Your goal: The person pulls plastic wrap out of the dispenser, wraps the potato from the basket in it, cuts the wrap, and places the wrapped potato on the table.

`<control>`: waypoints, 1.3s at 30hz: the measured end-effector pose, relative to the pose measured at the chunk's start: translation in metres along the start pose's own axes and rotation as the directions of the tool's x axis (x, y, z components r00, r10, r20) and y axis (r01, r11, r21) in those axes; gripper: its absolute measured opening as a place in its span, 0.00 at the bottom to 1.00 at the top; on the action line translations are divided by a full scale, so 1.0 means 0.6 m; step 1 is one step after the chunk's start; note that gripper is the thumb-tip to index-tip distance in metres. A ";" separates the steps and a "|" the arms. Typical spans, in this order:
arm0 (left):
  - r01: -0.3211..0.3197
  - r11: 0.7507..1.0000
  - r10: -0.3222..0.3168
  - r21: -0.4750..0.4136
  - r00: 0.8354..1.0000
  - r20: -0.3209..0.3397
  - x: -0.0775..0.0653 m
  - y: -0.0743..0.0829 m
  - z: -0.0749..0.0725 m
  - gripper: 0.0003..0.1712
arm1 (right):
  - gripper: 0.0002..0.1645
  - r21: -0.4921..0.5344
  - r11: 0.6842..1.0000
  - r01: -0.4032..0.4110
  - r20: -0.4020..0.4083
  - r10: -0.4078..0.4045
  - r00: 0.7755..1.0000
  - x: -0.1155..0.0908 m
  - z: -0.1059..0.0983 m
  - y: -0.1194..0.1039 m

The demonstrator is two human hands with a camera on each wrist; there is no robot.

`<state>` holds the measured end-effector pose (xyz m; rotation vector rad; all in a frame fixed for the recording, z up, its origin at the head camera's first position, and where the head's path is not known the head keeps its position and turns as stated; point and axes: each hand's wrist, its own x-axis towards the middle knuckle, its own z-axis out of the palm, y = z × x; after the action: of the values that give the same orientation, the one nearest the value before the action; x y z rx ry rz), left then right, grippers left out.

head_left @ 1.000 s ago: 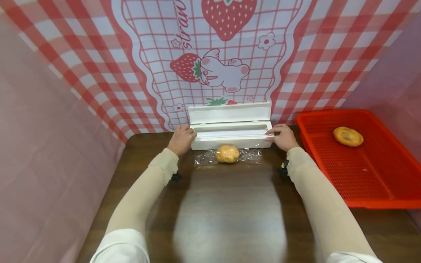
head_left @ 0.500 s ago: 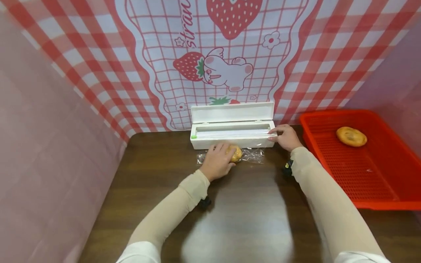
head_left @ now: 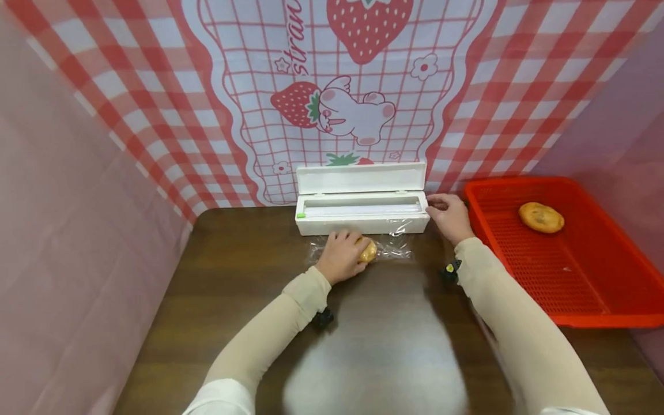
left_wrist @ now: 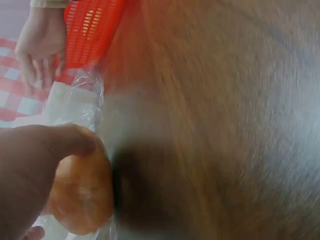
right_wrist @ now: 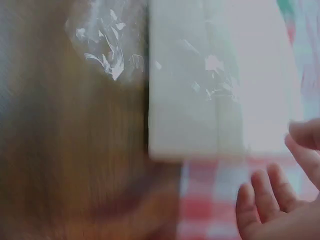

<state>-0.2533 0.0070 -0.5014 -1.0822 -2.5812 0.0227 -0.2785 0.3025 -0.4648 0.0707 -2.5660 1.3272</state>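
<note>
A round golden bread roll point(head_left: 369, 251) lies in clear plastic film point(head_left: 396, 248) in front of a white cling film box point(head_left: 360, 225). My left hand point(head_left: 339, 257) grips the roll from its left side. In the left wrist view, the thumb bends over the film-covered roll point(left_wrist: 82, 197). The box lid point(head_left: 361, 178) stands raised, with a white roll of film point(head_left: 363, 210) inside. Off the box's right end is my right hand point(head_left: 450, 219), its fingers loosely bent with nothing visible between them. Some film point(right_wrist: 215, 75) drapes over the box front.
On the right stands a red plastic basket point(head_left: 586, 317) with another golden bread roll point(head_left: 541, 217) in it. A checked strawberry cloth point(head_left: 358, 115) hangs behind the box. Brown wooden tabletop point(head_left: 233, 276) extends left and in front.
My left hand has left the box's left end and taken hold of the wrapped bread roll. The right hand has come off the box's right end, moving slightly outward.
</note>
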 end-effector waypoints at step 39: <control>0.186 0.903 0.011 -0.387 0.891 0.455 -0.048 0.017 -0.054 0.40 | 0.49 -0.026 0.940 0.339 0.608 -0.254 0.752 -0.132 0.136 -0.083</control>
<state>-0.2173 -0.0099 -0.4812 -1.2137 -3.1532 -0.3723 -0.2102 0.2018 -0.4893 0.9889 -2.9551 1.1247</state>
